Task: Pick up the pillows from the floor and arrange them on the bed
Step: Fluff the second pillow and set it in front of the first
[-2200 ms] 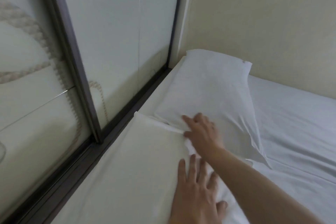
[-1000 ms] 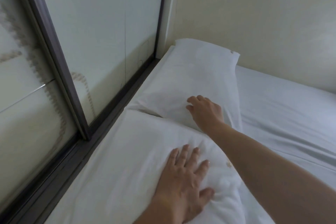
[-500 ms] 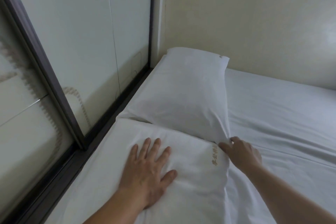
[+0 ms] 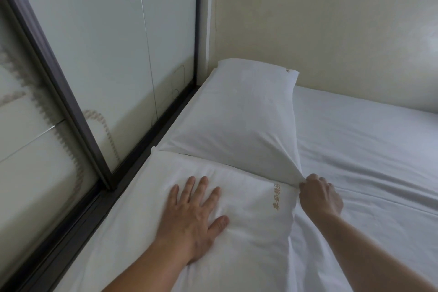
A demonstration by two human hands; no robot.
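A bed (image 4: 367,149) covered in a white sheet is seen from above, set in a corner between a cream wall (image 4: 331,19) and a frosted glass panel (image 4: 94,42) in a dark frame. Two white pillows are laid end to end along the glass side. The far pillow (image 4: 241,111) is pushed into the corner; the near pillow (image 4: 237,232) is touching it, and its far edge is slightly overlapped by the far pillow's near edge. Gold lettering (image 4: 276,197) is stitched near the near pillow's right edge.

The left hand (image 4: 192,218) is laid flat on the near pillow, fingers spread and released, pressing it down. The right hand (image 4: 320,197) is closed, and the far pillow's near right corner is pinched in its fingers (image 4: 305,184).

Since a moment ago, the right hand has been taken off the far pillow's top and brought to that corner, and the left hand has been slid further onto the near pillow. Lifting appears finished; only squaring and smoothing is judged to be left.
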